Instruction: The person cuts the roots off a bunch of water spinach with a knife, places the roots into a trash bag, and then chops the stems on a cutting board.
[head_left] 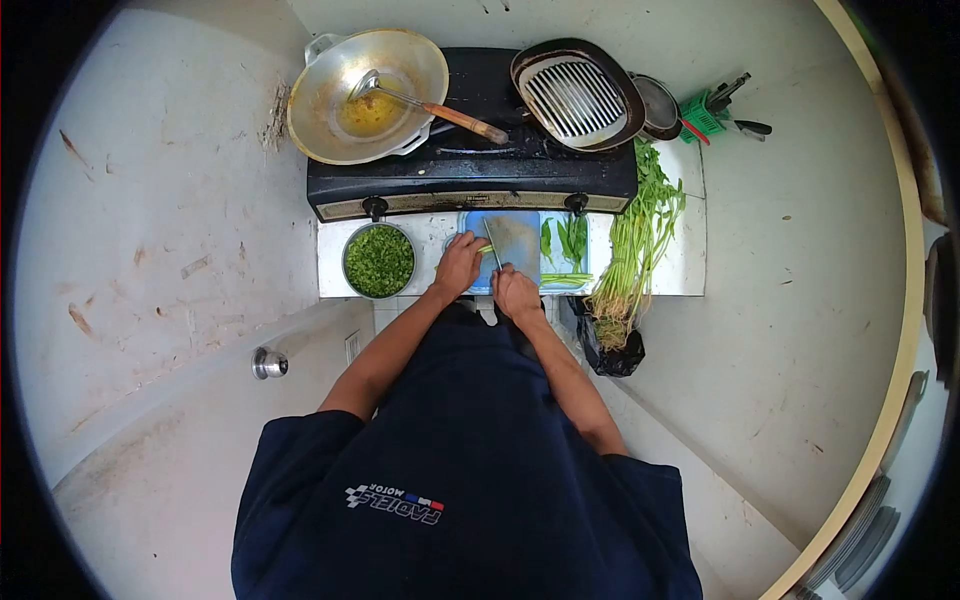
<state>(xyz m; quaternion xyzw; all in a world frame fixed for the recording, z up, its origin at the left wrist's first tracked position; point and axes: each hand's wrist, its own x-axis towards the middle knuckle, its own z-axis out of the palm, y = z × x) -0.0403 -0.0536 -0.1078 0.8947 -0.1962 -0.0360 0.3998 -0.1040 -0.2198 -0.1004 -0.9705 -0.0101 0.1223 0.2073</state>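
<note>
My right hand [515, 292] is closed round the handle of a knife [492, 243], its blade pointing away from me over a worn cutting board [519, 238]. Just left of the blade, my left hand [460, 263] has its fingers bent over a small bunch of green stalks [486, 250]. The board lies on a blue tray [585, 262], where leafy pieces [572, 240] and cut stalks [566, 279] rest at the right. Beside my left hand stands a round pot [347, 258] full of chopped greens [380, 261].
Behind the tray is a black stove [470, 175] carrying a wok [300, 120] with a ladle [440, 110] and a grill pan [578, 98]. Long rooted greens [640, 240] hang over the counter edge at right, above a black plastic bag [622, 360]. A green basket [702, 115] holds utensils.
</note>
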